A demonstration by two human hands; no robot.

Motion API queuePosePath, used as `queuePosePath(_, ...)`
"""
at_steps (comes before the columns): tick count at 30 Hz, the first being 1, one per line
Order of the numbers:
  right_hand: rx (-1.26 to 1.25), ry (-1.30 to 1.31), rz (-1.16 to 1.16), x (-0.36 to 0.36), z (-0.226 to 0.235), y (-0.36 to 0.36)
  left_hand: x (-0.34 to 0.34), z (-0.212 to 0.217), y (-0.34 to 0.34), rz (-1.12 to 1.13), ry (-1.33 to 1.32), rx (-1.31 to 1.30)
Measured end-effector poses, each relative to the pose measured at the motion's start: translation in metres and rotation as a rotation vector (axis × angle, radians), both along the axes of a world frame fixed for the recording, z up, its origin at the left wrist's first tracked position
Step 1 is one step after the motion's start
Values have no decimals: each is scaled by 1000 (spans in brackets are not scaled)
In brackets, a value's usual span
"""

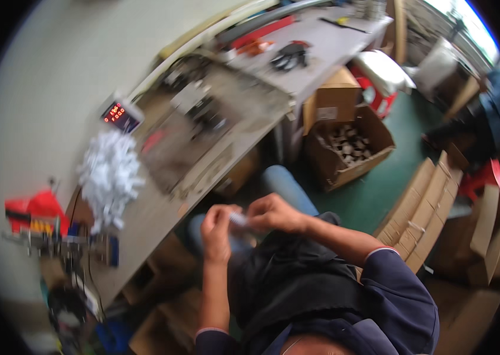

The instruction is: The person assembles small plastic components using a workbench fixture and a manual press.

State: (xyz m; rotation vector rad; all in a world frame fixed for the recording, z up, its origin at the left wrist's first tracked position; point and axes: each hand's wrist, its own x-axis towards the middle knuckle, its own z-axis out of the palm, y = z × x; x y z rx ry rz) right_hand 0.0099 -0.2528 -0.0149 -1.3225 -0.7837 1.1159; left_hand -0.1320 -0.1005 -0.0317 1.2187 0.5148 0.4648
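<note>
Over my lap, my left hand (217, 232) is closed in a pinch on one end of a small whitish piece (237, 219). My right hand (276, 213) also has its fingers pressed together, at the piece's other end. Motion blur hides what kind of thing the piece is. A large heap of white strips (110, 174) lies on the workbench (143, 234) to the left, apart from both hands.
A box with a red digital display (123, 114) stands behind the heap. A clamp-like metal fixture (72, 245) sits at the bench's left end. Black gloves (290, 56) lie on the far table. An open carton (350, 148) of small pieces and flattened cardboard (418, 213) are on the right.
</note>
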Motion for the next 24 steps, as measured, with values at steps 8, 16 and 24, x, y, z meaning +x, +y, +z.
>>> queuePosePath(8, -3, -231, -242, 29, 4, 62, -1, 37, 73, 324, -24, 149)
queuePosePath(16, -17, -854, -527, 93, -1, 153, 68, 42, 163, 576, 19, 365)
queuePosePath(24, -188, -960, -596, 110, -10, 191, 93, 3, 198, 507, 112, 626)
